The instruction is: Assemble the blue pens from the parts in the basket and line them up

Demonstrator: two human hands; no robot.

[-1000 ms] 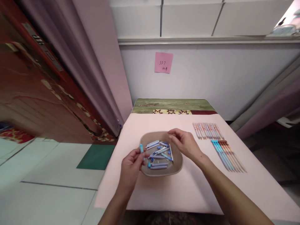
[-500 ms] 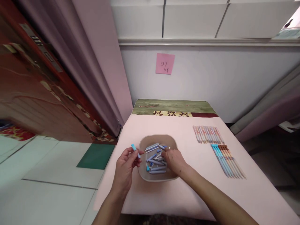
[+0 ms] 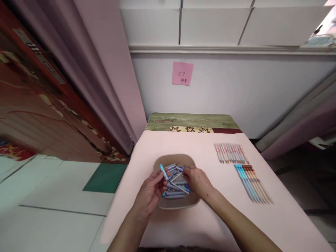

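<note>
Carefully now, you are pinching the light-blue plastic pen cap [image 3: 163, 172] in your left hand [image 3: 151, 190] while your right hand [image 3: 197, 180] is closing its fingers on loose blue pen parts [image 3: 176, 185] inside the shallow beige bowl [image 3: 160, 162].

Both forearms reached forward from the near edge; the left hand [image 3: 151, 192] was pinched closed, the right hand [image 3: 197, 181] curled palm-down.

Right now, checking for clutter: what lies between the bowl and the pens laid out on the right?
Head view: only bare pink cloth between bowl and pens.
</note>
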